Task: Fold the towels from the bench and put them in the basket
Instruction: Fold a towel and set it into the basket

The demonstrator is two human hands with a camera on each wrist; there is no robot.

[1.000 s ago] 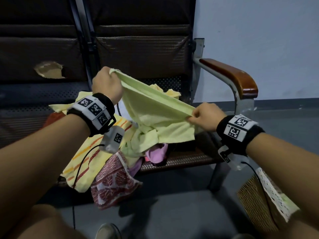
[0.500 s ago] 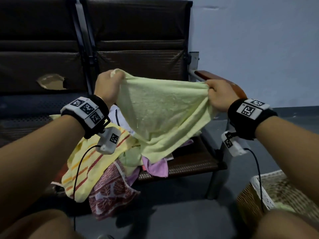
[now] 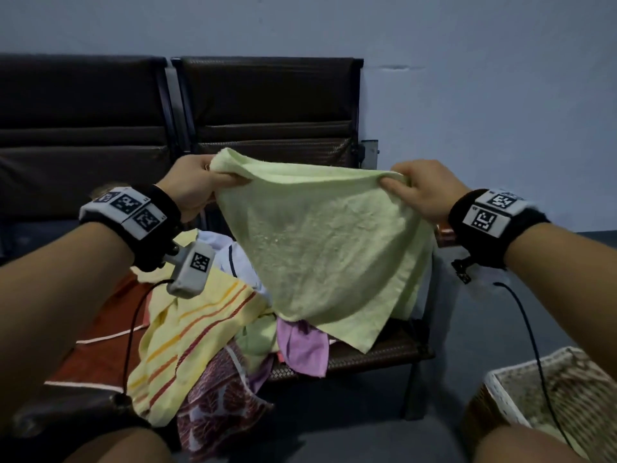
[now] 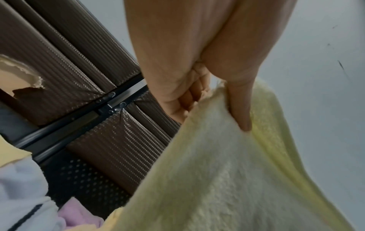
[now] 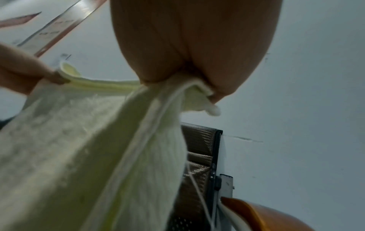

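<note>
A pale yellow-green towel (image 3: 327, 248) hangs spread in the air above the bench (image 3: 374, 355). My left hand (image 3: 200, 182) pinches its top left corner; my right hand (image 3: 424, 192) pinches the top right corner. The left wrist view shows the thumb pressed on the towel (image 4: 227, 171) with the fingers curled behind it. In the right wrist view the towel (image 5: 88, 140) is bunched in my right hand (image 5: 177, 81). A woven basket (image 3: 541, 406) with a white rim stands on the floor at lower right.
A heap of other towels lies on the seat: a yellow striped one (image 3: 187, 332), a pink one (image 3: 300, 342), a red patterned one (image 3: 217, 402), a white one (image 3: 230, 252). The bench backrest (image 3: 267, 105) is behind, a wooden armrest (image 5: 262, 215) to the right.
Both hands have lifted the towel higher and drawn its top edge out flat between them. The right hand moved up and to the right from near the seat.
</note>
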